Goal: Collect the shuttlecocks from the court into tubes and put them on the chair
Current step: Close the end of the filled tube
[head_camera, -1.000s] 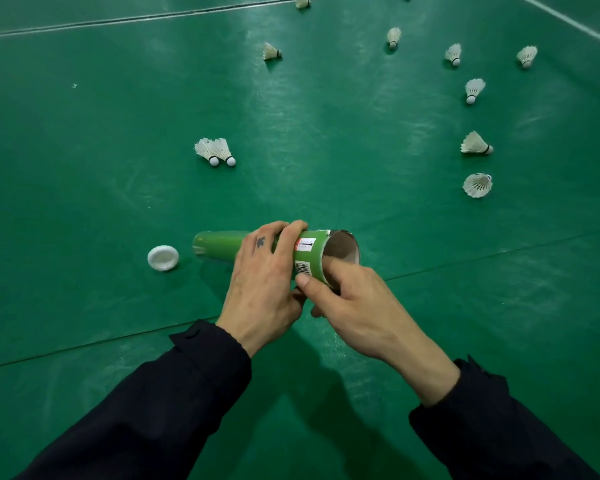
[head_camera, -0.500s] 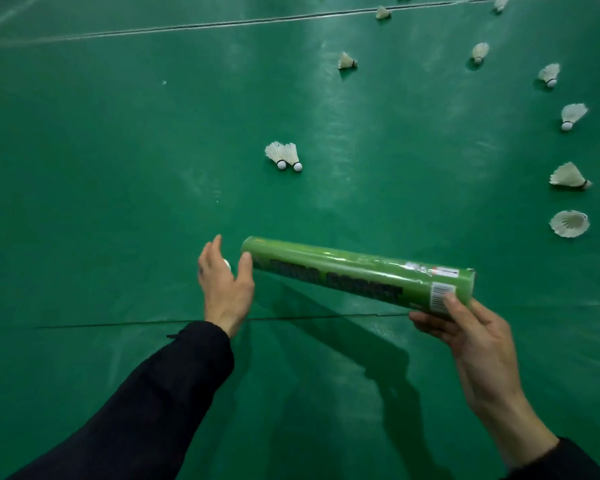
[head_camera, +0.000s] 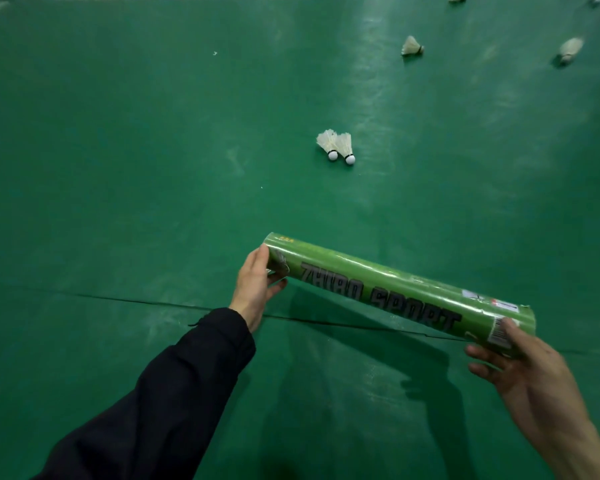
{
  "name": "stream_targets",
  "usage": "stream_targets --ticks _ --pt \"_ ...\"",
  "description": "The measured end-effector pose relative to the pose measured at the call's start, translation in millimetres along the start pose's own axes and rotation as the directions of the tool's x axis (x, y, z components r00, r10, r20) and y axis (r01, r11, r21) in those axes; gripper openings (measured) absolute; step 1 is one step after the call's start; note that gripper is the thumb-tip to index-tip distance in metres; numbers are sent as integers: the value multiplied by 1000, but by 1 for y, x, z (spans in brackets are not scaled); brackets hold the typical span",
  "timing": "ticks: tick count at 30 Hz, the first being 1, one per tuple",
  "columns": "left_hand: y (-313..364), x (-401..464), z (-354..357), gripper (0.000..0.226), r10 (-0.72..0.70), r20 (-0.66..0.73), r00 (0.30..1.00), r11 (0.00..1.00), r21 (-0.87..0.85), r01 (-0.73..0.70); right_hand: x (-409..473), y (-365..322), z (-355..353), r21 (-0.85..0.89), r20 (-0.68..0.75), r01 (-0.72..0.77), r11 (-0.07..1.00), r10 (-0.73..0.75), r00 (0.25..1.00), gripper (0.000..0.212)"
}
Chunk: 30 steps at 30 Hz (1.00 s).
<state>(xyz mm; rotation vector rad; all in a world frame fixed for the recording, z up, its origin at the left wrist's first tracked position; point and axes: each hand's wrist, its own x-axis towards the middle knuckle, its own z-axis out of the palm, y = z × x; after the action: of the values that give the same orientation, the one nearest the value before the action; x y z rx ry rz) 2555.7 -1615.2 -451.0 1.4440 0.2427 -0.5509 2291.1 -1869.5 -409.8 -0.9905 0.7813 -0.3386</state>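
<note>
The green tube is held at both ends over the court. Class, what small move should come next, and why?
Probably carry the tube forward toward the pair of shuttlecocks lying just ahead. The left hand covers its far end, the right hand grips the near end, and more shuttlecocks lie loose farther off, so collecting is unfinished.

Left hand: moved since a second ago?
Yes. The left hand left the middle of the green tube and now cups its far-left end, off the seam line.
</note>
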Motion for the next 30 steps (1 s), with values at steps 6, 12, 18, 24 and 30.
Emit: stream_targets --ticks 6,12,18,24,30 --pt "-2 8 22 46 -5 101 995 1000 -23 7 -1 7 -22 41 -37 -14 999 15 999 28" --pt "-3 50 24 55 -28 -168 985 999 -39 22 9 12 -24 54 -61 -33 998 36 997 24" --pt "-24 94 -11 75 238 -177 955 424 903 62 26 29 -27 68 -71 -59 996 64 995 27" --pt "-46 107 -26 52 258 83 963 130 984 -120 32 40 -36 74 -92 -75 994 82 992 27" --pt "-15 69 -14 38 205 -154 967 903 411 -126 23 43 -46 128 -86 -94 987 105 991 24"
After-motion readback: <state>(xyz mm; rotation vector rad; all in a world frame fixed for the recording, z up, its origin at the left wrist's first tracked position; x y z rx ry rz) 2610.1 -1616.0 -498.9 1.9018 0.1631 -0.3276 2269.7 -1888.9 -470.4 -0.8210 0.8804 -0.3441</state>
